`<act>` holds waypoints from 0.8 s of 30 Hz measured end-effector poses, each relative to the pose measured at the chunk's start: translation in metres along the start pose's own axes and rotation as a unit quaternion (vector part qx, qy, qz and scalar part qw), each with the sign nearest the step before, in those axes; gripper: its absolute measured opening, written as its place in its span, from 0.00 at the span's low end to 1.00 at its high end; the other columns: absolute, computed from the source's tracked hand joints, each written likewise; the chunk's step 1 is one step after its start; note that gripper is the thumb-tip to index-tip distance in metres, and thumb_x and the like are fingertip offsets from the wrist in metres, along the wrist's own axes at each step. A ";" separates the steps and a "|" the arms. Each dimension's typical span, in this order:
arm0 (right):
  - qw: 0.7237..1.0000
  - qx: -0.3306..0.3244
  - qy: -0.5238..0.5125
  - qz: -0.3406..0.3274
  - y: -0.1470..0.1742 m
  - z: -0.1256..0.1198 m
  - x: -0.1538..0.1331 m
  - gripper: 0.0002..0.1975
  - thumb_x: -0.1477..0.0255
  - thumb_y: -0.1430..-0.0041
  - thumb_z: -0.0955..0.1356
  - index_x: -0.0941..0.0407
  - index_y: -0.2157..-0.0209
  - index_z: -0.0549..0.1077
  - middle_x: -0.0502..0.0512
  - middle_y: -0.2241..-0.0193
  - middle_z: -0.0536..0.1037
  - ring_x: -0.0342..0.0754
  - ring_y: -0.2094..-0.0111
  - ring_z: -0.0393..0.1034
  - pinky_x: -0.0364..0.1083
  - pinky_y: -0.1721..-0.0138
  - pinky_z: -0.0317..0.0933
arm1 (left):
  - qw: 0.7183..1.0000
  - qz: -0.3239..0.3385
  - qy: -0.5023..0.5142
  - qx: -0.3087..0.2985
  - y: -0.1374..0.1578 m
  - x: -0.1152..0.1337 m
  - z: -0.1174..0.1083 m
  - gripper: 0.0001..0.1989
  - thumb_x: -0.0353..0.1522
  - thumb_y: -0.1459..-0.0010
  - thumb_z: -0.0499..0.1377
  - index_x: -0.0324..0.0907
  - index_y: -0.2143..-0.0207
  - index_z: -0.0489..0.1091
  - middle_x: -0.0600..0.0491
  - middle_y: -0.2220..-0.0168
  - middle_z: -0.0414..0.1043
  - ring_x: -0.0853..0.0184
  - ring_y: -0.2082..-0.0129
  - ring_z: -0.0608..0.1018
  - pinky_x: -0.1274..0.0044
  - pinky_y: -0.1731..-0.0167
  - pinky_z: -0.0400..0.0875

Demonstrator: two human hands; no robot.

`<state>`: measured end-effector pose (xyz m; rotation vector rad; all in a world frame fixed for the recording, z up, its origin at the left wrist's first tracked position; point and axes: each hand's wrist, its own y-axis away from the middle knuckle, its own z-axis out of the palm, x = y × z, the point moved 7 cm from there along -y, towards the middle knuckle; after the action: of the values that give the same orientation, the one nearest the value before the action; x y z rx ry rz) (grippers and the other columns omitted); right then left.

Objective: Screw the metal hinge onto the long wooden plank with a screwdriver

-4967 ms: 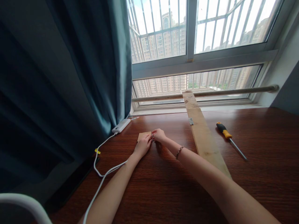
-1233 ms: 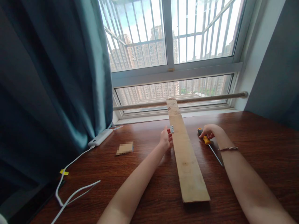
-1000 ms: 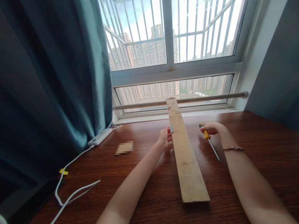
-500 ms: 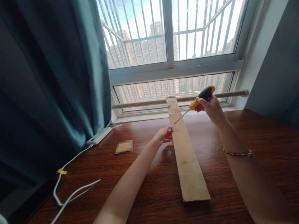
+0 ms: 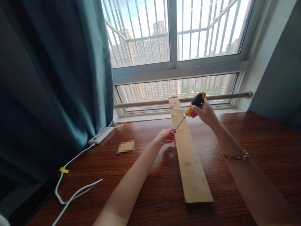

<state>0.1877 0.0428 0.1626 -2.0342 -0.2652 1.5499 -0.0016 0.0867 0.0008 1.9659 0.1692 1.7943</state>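
A long plywood board (image 5: 191, 166) lies on the brown table, its far end near the window rail. On its left edge sits a small silvery metal plate (image 5: 174, 126) with holes, possibly a bracket. My left hand (image 5: 166, 137) is closed at that edge, thumb pressing the plate from above and fingers below the board's side. My right hand (image 5: 204, 113) grips a screwdriver (image 5: 197, 99) by its black and yellow handle. The shaft slants down to the left, and its tip meets the plate close to my left thumb. A screw there is too small to make out.
A white power strip (image 5: 101, 135) with a white cable (image 5: 70, 198) lies on the left, beside a blue curtain (image 5: 94, 62). A blurred tan piece (image 5: 126, 146) rests on the table (image 5: 150, 175). A metal rail (image 5: 145, 104) runs before the window.
The screwdriver and my right hand have moved down and to the left, bringing the tip onto the near part of the metal plate. My left thumb has slid slightly nearer along it.
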 end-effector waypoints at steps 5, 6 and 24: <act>1.000 -0.004 0.023 -0.006 -0.001 0.002 0.004 0.19 0.62 0.53 0.69 0.56 0.66 0.58 0.49 0.80 0.72 0.48 0.83 0.70 0.44 0.84 0.66 | 1.000 0.017 0.002 -0.012 -0.003 -0.001 0.001 0.14 0.42 0.54 0.59 0.39 0.80 0.68 0.50 0.77 0.71 0.69 0.77 0.72 0.78 0.76 0.64; 1.000 -0.005 0.025 -0.007 -0.001 0.003 0.004 0.19 0.62 0.53 0.69 0.56 0.66 0.58 0.49 0.80 0.73 0.48 0.83 0.70 0.44 0.84 0.66 | 1.000 0.021 0.003 -0.015 -0.004 -0.002 0.001 0.14 0.42 0.53 0.59 0.39 0.80 0.68 0.50 0.77 0.71 0.69 0.77 0.72 0.78 0.75 0.64; 0.998 0.016 0.014 -0.065 0.037 0.028 -0.055 0.12 0.69 0.53 0.67 0.55 0.69 0.59 0.47 0.77 0.70 0.40 0.83 0.63 0.39 0.85 0.57 | 0.993 0.066 0.070 -0.064 -0.018 -0.011 0.012 0.14 0.40 0.52 0.55 0.37 0.72 0.69 0.50 0.75 0.71 0.67 0.76 0.73 0.76 0.74 0.66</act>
<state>0.1377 -0.0048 0.1834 -1.9725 -0.3540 1.4354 0.0122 0.0953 -0.0168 1.8001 -0.0318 1.9753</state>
